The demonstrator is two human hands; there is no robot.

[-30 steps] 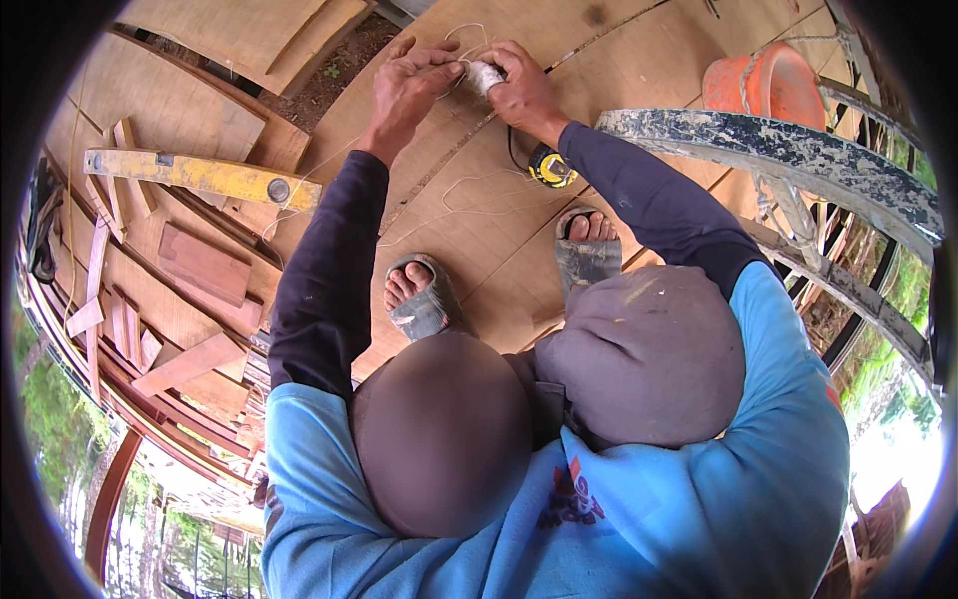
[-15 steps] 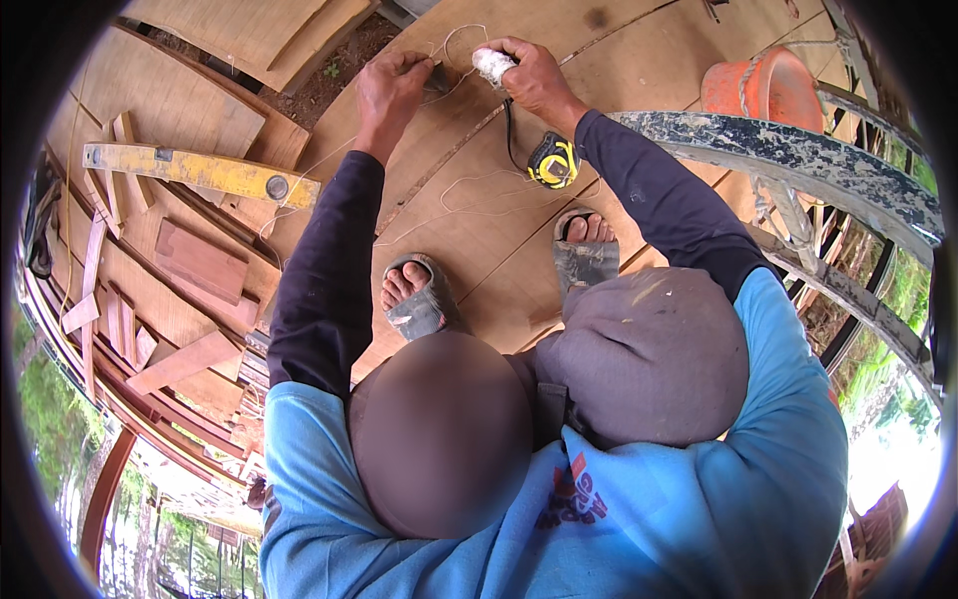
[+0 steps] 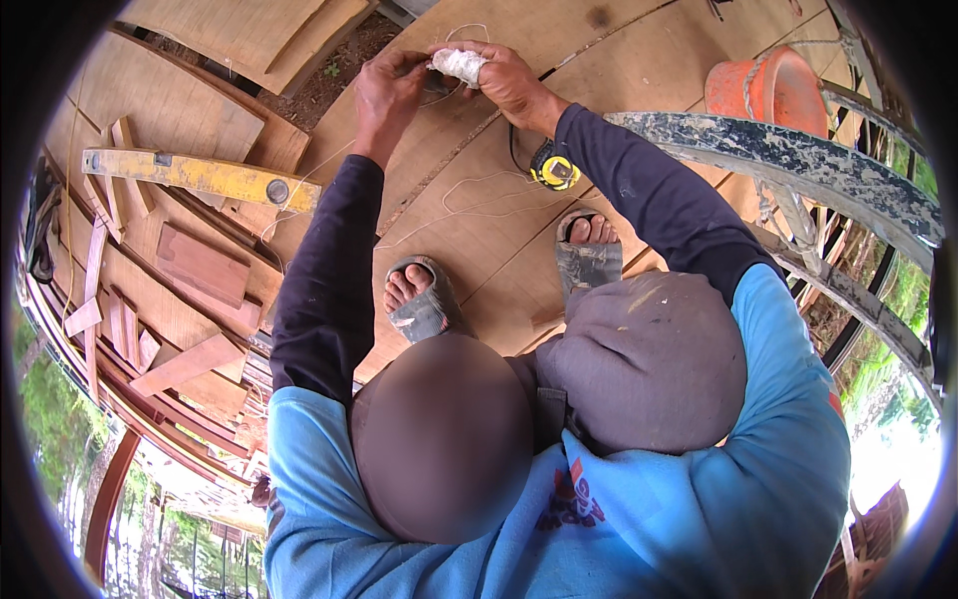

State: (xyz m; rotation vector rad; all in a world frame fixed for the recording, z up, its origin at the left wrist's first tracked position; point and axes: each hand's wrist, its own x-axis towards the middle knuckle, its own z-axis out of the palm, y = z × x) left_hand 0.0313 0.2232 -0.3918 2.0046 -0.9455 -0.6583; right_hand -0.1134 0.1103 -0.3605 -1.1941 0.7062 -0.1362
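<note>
At the top middle my two hands are close together over the wooden boards. My right hand (image 3: pixel 511 88) is closed on a white bundle of wound string (image 3: pixel 461 66), held sideways between thumb and fingers. My left hand (image 3: pixel 389 95) meets the bundle's left end, its thumb and fingers pinched on thin string (image 3: pixel 469 27). A small dark piece (image 3: pixel 437 82) shows just under the bundle; I cannot make out what it is. Loose string loops above the hands and trails over the boards. Below my right wrist lies a yellow and black tape measure (image 3: pixel 557 170).
A yellow spirit level (image 3: pixel 200 175) lies across planks at left, among several wood offcuts (image 3: pixel 200 262). An orange bucket (image 3: pixel 763 92) stands at upper right, behind a paint-spattered curved-looking rail (image 3: pixel 778 150). My sandalled feet (image 3: pixel 414 295) rest on the boards.
My right hand has moved left with the string bundle and now meets my left hand. The string loop above them has shrunk. My left hand stays nearly in place.
</note>
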